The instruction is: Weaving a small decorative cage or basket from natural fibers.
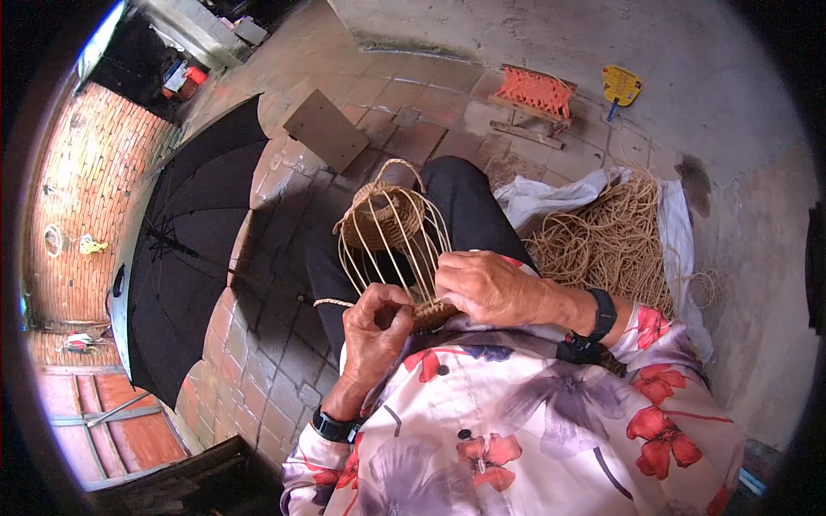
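Observation:
A partly woven basket of tan cord [379, 228] rests in my lap, with pale bare ribs [396, 241] running from its woven upper section down to a woven band [430, 316] near my body. My left hand [374, 331] is closed on the band's left end, thumb and index finger pinched, with a cord [331, 301] sticking out leftward beside it. My right hand [482, 288] has its fingers bent round the band and rib ends on the right; its fingertips are partly hidden. A loose loop of cord stands above the basket's top.
A large heap of tan cord [594, 241] lies on white sacking [675, 249] at my right. An open black umbrella [185, 284] stands at my left. Ahead are a board [323, 129], a small stool with orange webbing [529, 90] and a yellow paddle-shaped item [621, 82] by the wall.

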`<state>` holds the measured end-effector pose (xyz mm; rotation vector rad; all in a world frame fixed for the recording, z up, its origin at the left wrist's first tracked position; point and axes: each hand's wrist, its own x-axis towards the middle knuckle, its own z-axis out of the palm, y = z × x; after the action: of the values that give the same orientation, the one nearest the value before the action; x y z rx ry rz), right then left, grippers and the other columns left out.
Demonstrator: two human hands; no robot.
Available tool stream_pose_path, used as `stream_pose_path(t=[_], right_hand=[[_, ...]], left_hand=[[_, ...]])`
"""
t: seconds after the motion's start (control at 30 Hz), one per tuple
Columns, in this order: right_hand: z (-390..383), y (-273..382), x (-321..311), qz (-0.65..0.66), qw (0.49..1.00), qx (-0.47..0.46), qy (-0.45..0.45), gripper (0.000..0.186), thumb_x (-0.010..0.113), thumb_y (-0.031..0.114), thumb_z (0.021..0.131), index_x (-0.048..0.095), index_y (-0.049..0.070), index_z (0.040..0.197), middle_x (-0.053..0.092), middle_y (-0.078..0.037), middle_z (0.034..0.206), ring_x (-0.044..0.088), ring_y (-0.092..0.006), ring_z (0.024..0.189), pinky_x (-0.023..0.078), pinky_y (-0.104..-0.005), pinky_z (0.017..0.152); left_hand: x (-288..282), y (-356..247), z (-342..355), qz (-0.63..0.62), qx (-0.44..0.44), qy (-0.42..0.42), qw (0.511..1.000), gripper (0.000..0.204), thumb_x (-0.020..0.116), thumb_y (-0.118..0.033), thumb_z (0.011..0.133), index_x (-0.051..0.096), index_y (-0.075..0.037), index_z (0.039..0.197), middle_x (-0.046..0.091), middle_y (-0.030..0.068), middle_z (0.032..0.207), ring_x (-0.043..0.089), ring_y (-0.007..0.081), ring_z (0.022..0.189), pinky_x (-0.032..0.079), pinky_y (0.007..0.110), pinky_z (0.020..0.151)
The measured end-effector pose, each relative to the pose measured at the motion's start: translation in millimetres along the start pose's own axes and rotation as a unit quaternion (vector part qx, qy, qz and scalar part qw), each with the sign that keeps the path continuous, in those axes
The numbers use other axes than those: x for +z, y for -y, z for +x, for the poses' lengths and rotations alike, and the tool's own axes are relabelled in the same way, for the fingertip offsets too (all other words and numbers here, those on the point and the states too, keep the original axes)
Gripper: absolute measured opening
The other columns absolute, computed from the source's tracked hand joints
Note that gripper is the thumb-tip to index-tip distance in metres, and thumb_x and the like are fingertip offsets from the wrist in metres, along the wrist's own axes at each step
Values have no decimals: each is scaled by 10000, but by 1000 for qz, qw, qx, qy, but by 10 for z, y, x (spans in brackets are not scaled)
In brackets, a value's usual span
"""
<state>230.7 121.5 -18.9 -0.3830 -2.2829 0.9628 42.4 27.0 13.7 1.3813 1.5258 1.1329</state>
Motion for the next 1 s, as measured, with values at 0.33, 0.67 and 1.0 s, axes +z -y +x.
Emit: stream_pose_path(t=[0.33, 0.67, 1.0], right_hand=[[-56, -43, 16, 101, 991, 82, 11, 74, 621, 31, 761, 575, 13, 817, 611, -118, 760, 617, -274, 699, 476, -370, 647], [131, -142, -125, 308, 866, 345, 190, 94, 613, 108, 817, 602, 17, 794, 594, -35, 651, 585, -92, 559, 487, -240, 453], [323, 56, -196, 110, 981, 160, -20, 183, 641, 116, 776, 549, 16, 898, 603, -88, 715, 608, -187, 656, 481, -351, 612]], left_hand=[[-59, 81, 4, -19, -24, 11, 999, 137, 584, 42, 797, 507, -44, 872, 568, -17, 743, 522, 17, 654, 418, 176, 569], [-100, 155, 0, -7, -21, 29, 999, 116, 591, 28, 802, 524, -52, 854, 552, -34, 746, 476, 6, 616, 378, 170, 531], [-250, 169, -126, -101, 6, -48, 994, 147, 553, 59, 824, 563, -36, 936, 573, -9, 864, 497, 39, 693, 409, 195, 582]])
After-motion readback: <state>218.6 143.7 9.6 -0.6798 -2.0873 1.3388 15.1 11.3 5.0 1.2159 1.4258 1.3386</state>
